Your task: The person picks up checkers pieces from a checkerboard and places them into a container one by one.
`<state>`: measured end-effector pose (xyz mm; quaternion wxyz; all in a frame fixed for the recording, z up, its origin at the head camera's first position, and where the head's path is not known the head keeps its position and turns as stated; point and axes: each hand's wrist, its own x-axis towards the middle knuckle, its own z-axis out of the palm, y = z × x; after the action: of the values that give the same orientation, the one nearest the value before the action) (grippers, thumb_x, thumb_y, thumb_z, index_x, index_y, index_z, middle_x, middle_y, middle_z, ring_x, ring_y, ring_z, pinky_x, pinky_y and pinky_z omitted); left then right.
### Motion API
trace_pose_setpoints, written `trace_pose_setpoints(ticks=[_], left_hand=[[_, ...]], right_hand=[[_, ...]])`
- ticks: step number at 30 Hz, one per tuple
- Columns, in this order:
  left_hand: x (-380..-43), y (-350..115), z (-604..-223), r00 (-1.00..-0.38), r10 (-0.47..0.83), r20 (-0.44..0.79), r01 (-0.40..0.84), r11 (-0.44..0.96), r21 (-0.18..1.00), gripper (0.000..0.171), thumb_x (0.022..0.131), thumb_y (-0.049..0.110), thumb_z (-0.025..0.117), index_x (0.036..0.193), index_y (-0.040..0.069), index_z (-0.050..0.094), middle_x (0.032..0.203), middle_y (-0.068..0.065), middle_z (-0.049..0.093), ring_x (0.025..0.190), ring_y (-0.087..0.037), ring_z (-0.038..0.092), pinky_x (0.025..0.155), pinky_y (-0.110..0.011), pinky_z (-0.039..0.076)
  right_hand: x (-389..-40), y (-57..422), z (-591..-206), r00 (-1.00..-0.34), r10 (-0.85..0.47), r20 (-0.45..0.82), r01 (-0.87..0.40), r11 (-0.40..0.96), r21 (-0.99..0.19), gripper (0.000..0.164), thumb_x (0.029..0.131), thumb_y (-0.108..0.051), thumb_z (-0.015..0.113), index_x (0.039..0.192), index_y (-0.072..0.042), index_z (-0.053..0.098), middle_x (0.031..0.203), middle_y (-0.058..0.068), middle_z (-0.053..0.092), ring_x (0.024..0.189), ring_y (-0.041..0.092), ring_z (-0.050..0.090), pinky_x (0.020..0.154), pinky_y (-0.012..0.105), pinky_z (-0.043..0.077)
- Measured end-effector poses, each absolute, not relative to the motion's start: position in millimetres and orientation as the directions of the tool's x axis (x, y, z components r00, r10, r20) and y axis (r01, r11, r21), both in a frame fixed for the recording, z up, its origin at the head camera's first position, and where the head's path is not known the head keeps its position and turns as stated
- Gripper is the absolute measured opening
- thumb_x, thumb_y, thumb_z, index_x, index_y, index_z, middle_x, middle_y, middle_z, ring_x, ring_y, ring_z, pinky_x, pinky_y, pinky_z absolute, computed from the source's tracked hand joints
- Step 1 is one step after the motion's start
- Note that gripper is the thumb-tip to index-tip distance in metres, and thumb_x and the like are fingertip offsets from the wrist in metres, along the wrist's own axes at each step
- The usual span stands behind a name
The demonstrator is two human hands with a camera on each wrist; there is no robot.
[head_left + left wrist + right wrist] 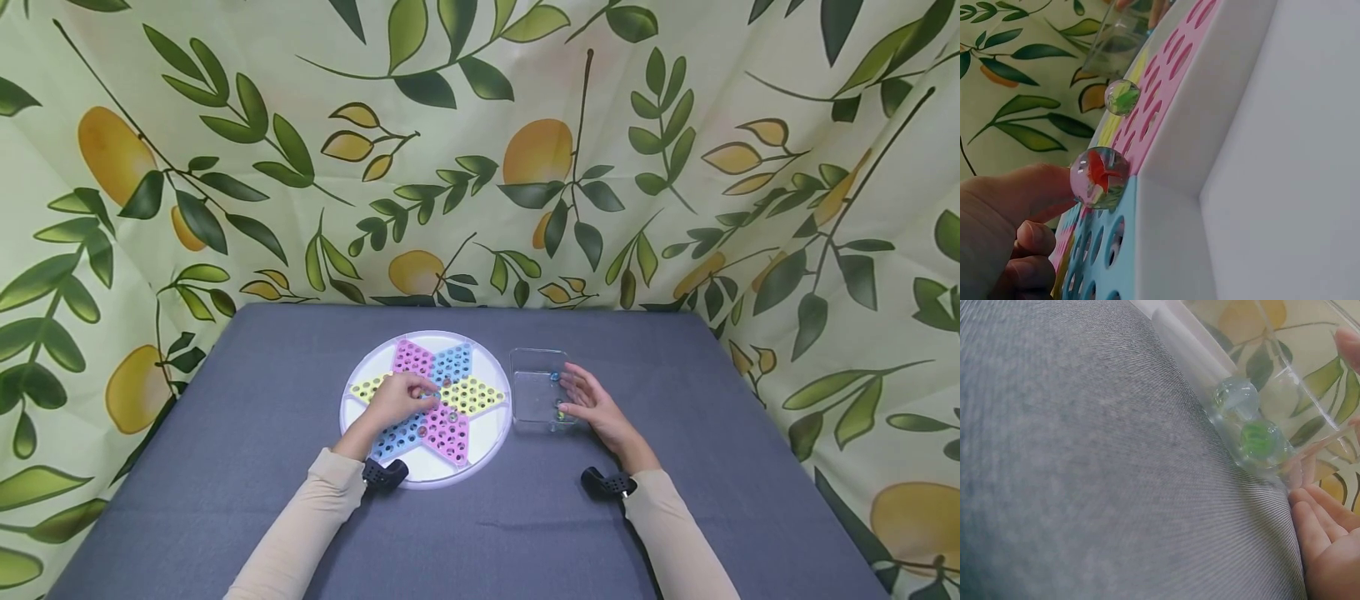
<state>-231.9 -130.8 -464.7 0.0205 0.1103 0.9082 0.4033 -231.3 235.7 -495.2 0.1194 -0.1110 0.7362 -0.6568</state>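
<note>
**Left hand over the star board, right hand at the clear tray**

So the hands are well apart. Left one's got thumb and index close together over the star, other fingers tucked in; honestly can't tell if it's pinching anything. Right one's loosely spread, fingers against the tray's right side.

On the board, an orange-red marble sits where blue meets pink, with a greenish marble over on the pink and a small reddish one near the middle. Tray's just right of the board, with a green marble and a clearish marble in the near right corner, plus a blue marble farther back.

Everything's on a gray-covered desk, leafy fruit-print cloth behind.
</note>
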Motion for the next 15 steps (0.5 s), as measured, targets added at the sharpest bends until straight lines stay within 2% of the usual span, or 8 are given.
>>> trace_pose_setpoints(ticks=[4,10,15], left_hand=[[-232.0,-130.8,-465.5,-0.977,0.209,0.050,0.177,0.650,0.739,0.019,0.078,0.017,0.078,0.093,0.007,0.075,0.063,0.006,0.043,0.062,-0.009,0.039,0.059,-0.020,0.031],[-231.8,-130.7,-465.3,-0.979,0.200,0.050,0.169,0.638,0.751,0.018,0.078,0.016,0.077,0.093,0.005,0.075,0.063,0.005,0.042,0.061,-0.009,0.038,0.058,-0.019,0.030],[-232.3,-131.3,-465.8,-0.976,0.207,0.070,0.187,0.632,0.752,0.020,0.078,0.016,0.078,0.093,0.005,0.075,0.063,0.005,0.044,0.061,-0.009,0.039,0.059,-0.018,0.032]], right_hand=[[-231.0,235.4,-495.0,-0.947,-0.320,-0.027,-0.010,0.113,-0.994,0.081,0.087,-0.004,0.065,0.153,-0.008,0.018,0.157,0.025,0.022,0.148,0.038,0.021,0.119,0.030,0.025],[-231.8,236.0,-496.2,-0.948,-0.318,-0.026,-0.012,0.117,-0.993,0.081,0.087,-0.004,0.065,0.152,-0.007,0.017,0.157,0.025,0.022,0.148,0.039,0.021,0.120,0.041,0.019],[-232.6,236.5,-496.9,-0.947,-0.319,-0.030,-0.009,0.120,-0.993,0.080,0.088,-0.002,0.064,0.152,-0.008,0.018,0.158,0.024,0.022,0.149,0.038,0.021,0.120,0.043,0.018]])
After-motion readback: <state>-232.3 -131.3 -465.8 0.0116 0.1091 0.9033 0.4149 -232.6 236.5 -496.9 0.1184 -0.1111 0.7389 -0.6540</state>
